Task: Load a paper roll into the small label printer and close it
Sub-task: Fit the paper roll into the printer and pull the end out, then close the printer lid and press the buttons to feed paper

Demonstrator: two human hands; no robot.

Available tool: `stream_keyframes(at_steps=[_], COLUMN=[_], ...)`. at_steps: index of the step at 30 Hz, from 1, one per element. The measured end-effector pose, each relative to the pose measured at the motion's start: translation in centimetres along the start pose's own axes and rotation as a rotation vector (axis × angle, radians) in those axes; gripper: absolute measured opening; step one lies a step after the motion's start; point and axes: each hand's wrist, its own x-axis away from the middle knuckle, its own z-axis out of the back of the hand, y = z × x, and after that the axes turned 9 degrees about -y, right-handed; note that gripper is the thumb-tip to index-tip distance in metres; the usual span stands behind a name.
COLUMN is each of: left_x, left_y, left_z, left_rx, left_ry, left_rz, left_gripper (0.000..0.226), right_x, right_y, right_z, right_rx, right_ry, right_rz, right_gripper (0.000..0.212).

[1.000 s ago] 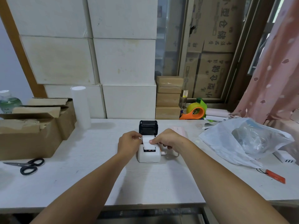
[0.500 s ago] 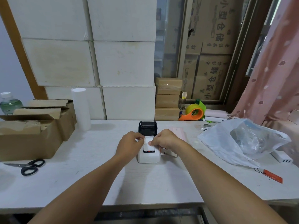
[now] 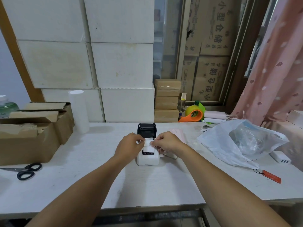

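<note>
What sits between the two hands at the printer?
In the head view, a white paper strip spans between left hand and right hand.

- A pale wood-grain tabletop (image 3: 82, 185) fills the lower half of the frame.
- Black-handled scissors (image 3: 24, 171) lie at the lower left.
- Open brown cardboard boxes (image 3: 32, 133) sit at the left edge, with a green-tinted plastic bottle (image 3: 6, 106) behind them.
- A tall white paper cylinder (image 3: 79, 111) stands upright just right of those boxes.
- Stacked large white cartons (image 3: 101, 63) fill the upper left and centre.
- Small brown boxes (image 3: 166, 100) are stacked right of centre.
- An orange tape dispenser with yellow tape (image 3: 193, 114) sits beside them.
- A crumpled white plastic bag (image 3: 232, 143) lies at the right.
- An orange tag (image 3: 271, 176) lies at the lower right.
- A pink patterned curtain (image 3: 277, 63) hangs at the upper right.
</note>
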Motion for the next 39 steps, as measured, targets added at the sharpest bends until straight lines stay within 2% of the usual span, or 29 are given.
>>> stream_keyframes(at_steps=[2, 6, 8, 12, 16, 19, 25, 33, 36, 39], left_x=[0.1, 0.4, 0.6, 0.8, 0.8, 0.9, 1.5, 2.6, 2.5, 2.4], left_y=[0.0, -0.1, 0.0, 0.2, 0.4, 0.4, 0.2, 0.7, 0.8, 0.8], left_z=[-0.1, 0.0, 0.0, 0.0, 0.2, 0.2, 0.4, 0.6, 1.2, 1.7], left_rx=[0.000, 0.039, 0.041, 0.039, 0.027, 0.017, 0.003, -0.138, -0.059, 0.048], left_ry=[0.007, 0.019, 0.027, 0.041, 0.034, 0.048, 0.086, 0.221, 0.301, 0.311], left_rz=[-0.006, -0.016, -0.021, -0.013, -0.018, -0.030, -0.045, -0.205, -0.187, -0.127], left_gripper=[0.018, 0.018, 0.019, 0.021, 0.021, 0.019, 0.010, 0.008, 0.009, 0.012], right_x=[-0.3, -0.5, -0.5, -0.9, -1.3, -1.6, -2.0, -1.9, -1.6, -1.2], right_y=[-0.1, -1.0, -1.6, -2.6, -2.7, -2.4, -2.1, -1.8, -1.7, -1.2], right_z=[0.1, 0.4, 0.4, -0.2, -0.3, -0.5, -0.2, -0.6, -0.6, -0.6], right_rx=[0.004, 0.005, 0.042, 0.240, 0.358, 0.359, 0.420, 0.362, 0.383, 0.393], right_ry=[0.067, 0.323, 0.377, 0.335, 0.223, 0.166, 0.192, 0.190, 0.165, 0.144], right_rz=[0.009, 0.129, 0.227, 0.333, 0.268, 0.237, 0.266, 0.267, 0.249, 0.232], right_gripper=[0.022, 0.010, 0.020, 0.039, 0.046, 0.044, 0.045, 0.037, 0.035, 0.029])
